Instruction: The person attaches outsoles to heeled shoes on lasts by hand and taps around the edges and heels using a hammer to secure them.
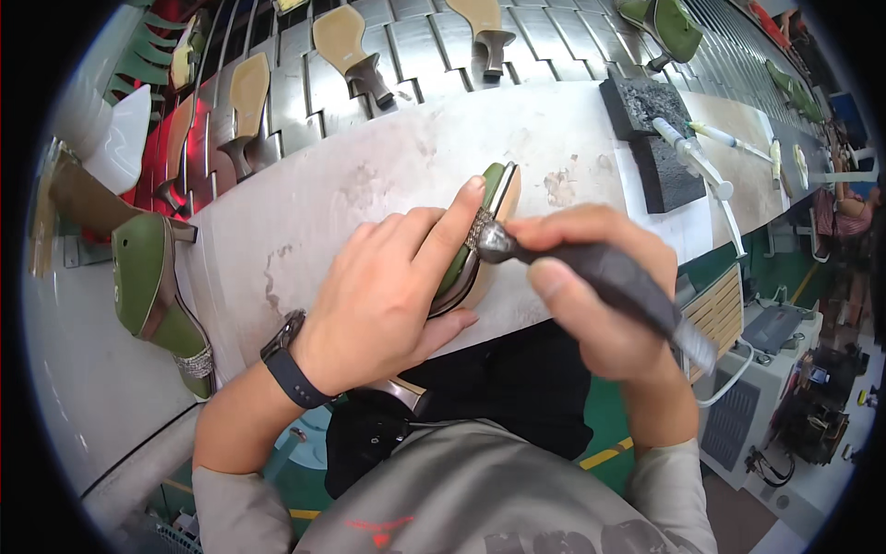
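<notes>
A green high-heeled shoe (493, 177) with a glittering band lies tilted on its side at the near edge of the pale worktable (341, 157). My left hand (374, 277) wraps over it, index finger stretched along the upper and thumb below; its heel (406, 395) sticks out beneath my wrist. In my right hand (604, 319) is a hammer (632, 288) with a dark wrapped handle. Its rounded metal head (496, 242) meets the shoe at the glittering band, beside the sole edge. The head hides the exact spot of contact.
Another green heeled shoe (143, 277) stands at the left. Beyond the table runs a metal slatted conveyor (420, 60) carrying several tan soles with heels (340, 37). Black blocks (672, 175) and syringes (692, 157) lie at the right. A grey machine (738, 425) stands lower right.
</notes>
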Action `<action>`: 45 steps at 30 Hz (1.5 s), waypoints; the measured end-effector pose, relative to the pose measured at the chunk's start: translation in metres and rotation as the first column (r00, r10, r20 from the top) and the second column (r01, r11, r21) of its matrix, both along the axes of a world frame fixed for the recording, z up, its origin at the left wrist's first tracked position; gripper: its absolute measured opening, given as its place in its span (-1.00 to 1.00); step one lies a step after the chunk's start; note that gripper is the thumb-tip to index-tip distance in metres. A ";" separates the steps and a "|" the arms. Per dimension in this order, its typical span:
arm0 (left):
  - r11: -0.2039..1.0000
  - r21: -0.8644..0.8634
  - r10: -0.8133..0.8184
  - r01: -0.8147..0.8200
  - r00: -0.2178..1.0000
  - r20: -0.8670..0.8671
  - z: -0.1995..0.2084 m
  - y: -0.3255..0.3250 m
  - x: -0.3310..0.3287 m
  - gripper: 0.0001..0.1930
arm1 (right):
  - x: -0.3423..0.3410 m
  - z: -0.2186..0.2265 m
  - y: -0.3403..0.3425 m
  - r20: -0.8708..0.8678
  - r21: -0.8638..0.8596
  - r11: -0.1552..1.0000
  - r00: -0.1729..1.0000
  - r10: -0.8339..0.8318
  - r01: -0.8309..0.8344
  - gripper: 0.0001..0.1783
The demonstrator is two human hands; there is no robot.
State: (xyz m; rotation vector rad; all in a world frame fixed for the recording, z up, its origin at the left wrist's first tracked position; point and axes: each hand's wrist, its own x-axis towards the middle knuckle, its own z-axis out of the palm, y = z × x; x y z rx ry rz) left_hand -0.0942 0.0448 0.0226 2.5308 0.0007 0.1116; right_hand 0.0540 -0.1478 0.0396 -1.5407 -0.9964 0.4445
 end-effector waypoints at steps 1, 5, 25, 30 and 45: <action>1.000 -0.002 0.002 -0.002 1.000 0.015 -0.001 0.001 0.001 0.21 | -0.004 0.002 -0.001 0.113 -0.019 0.999 0.993 0.030 -0.028 -0.76; 1.000 -0.024 -0.001 0.002 0.999 0.035 -0.002 0.005 0.000 0.25 | -0.035 -0.012 -0.007 0.224 0.046 0.999 0.974 -0.024 0.014 -0.68; 0.994 -0.106 -0.011 0.023 0.994 0.113 -0.021 0.015 -0.009 0.16 | -0.102 -0.049 0.000 0.519 0.094 0.985 0.837 -0.172 0.144 -0.59; 0.991 -0.132 0.012 0.004 0.993 0.117 -0.024 0.023 -0.013 0.15 | -0.086 -0.031 0.000 0.411 0.002 0.998 0.910 -0.057 0.062 -0.58; 0.959 -0.283 0.053 -0.016 0.991 0.126 -0.033 0.038 -0.028 -0.48 | -0.099 -0.029 0.011 0.486 -0.064 0.997 0.874 -0.008 0.045 -0.55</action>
